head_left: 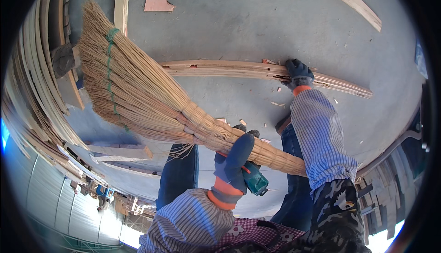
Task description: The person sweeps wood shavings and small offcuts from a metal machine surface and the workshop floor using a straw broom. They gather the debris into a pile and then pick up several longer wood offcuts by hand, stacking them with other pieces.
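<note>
L head cam, v. wide fisheye, looks dn on wearer's legs (178, 177) & floor (220, 30), fairly nr.

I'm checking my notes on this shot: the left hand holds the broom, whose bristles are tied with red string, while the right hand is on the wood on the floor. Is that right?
Not quite: the string is green, not red, as the head view shows. The left hand does hold the broom, and the right hand is on the wood.
</note>
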Demonstrator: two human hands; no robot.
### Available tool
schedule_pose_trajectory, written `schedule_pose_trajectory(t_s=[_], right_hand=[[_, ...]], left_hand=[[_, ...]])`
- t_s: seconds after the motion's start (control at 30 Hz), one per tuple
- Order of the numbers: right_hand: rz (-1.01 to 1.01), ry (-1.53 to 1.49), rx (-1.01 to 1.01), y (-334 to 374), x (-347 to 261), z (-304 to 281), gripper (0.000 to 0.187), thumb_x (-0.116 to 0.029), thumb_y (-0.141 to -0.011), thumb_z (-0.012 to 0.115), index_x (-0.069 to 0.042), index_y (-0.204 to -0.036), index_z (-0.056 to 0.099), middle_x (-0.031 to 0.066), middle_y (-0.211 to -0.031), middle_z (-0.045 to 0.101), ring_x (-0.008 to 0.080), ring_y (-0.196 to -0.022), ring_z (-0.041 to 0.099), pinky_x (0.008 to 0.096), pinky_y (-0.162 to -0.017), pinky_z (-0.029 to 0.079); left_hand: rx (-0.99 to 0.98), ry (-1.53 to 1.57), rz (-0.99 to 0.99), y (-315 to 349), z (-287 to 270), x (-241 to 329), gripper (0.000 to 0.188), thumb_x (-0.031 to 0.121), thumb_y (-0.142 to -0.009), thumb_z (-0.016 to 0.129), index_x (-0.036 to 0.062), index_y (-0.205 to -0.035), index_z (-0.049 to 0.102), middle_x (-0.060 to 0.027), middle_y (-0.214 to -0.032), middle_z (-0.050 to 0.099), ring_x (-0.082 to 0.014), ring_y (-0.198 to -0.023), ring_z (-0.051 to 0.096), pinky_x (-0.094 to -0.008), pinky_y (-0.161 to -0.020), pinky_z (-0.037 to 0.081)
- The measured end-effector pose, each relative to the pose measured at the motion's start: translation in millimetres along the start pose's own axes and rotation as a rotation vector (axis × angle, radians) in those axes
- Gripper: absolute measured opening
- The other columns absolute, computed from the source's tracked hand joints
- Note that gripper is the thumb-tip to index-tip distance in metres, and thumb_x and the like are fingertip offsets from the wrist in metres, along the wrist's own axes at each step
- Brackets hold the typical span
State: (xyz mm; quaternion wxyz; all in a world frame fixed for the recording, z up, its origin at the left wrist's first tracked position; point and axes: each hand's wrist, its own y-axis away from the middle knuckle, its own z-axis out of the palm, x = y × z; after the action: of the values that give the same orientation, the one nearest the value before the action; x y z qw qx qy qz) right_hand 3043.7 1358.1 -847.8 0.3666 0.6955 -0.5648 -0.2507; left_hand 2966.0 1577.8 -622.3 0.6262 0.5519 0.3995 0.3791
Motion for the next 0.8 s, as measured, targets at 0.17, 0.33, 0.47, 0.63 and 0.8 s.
schedule_pose_trajectory(t_s=[0.17, 0.33, 0.47, 0.63, 0.8], right_hand=[[-0.114, 0.147, -0.160, 10.7, -2.3, -45.9, 0.050, -0.032, -0.066, 0.071, -0.017, -0.108, 0.048, 0.0081, -0.102, 0.053, 0.0269, -0.098, 0.053, 0.0406, -0.080, 0.045], [-0.102, 0.175, -0.207, 66.2, 10.1, -112.1, 0.048, -0.030, -0.067, 0.069, -0.016, -0.107, 0.047, 0.0087, -0.103, 0.051, 0.0283, -0.097, 0.053, 0.0427, -0.077, 0.046], [-0.076, 0.186, -0.217, 108.6, 20.4, -167.9, 0.053, -0.033, -0.064, 0.072, -0.015, -0.108, 0.049, 0.0104, -0.100, 0.053, 0.0295, -0.094, 0.054, 0.0418, -0.077, 0.046], [-0.155, 0.196, -0.091, 160.4, 11.4, -252.6, 0.046, -0.034, -0.063, 0.071, -0.015, -0.101, 0.051, 0.0108, -0.095, 0.054, 0.0307, -0.088, 0.055, 0.0422, -0.073, 0.046], [-0.202, 0.411, -0.034, 190.4, -46.3, -349.9, 0.044, -0.037, -0.065, 0.069, -0.016, -0.100, 0.054, 0.0092, -0.095, 0.055, 0.0273, -0.091, 0.055, 0.0412, -0.075, 0.046]], left_hand=[[-0.475, 0.038, 0.210, 6.6, -30.1, -23.5, 0.045, 0.018, -0.085, 0.053, 0.0051, -0.123, 0.034, -0.0186, -0.120, 0.042, -0.0269, -0.108, 0.047, -0.0399, -0.087, 0.044], [-0.221, -0.077, 0.225, 80.8, -53.2, -64.0, 0.046, 0.020, -0.084, 0.053, 0.0027, -0.122, 0.034, -0.0174, -0.118, 0.045, -0.0247, -0.107, 0.047, -0.0395, -0.087, 0.043], [-0.112, 0.214, 0.136, 161.5, -60.9, -84.2, 0.044, 0.014, -0.077, 0.061, 0.0043, -0.115, 0.041, -0.0178, -0.111, 0.050, -0.0269, -0.100, 0.052, -0.0438, -0.081, 0.047], [-0.065, 0.397, 0.150, 220.3, -72.1, -68.3, 0.041, 0.012, -0.074, 0.063, 0.0041, -0.110, 0.044, -0.0155, -0.097, 0.055, -0.0262, -0.091, 0.055, -0.0433, -0.074, 0.049], [-0.083, 0.527, 0.294, 250.9, -90.3, -32.4, 0.035, 0.015, -0.076, 0.063, 0.0026, -0.104, 0.045, -0.0133, -0.088, 0.057, -0.0212, -0.084, 0.055, -0.0364, -0.073, 0.049]])
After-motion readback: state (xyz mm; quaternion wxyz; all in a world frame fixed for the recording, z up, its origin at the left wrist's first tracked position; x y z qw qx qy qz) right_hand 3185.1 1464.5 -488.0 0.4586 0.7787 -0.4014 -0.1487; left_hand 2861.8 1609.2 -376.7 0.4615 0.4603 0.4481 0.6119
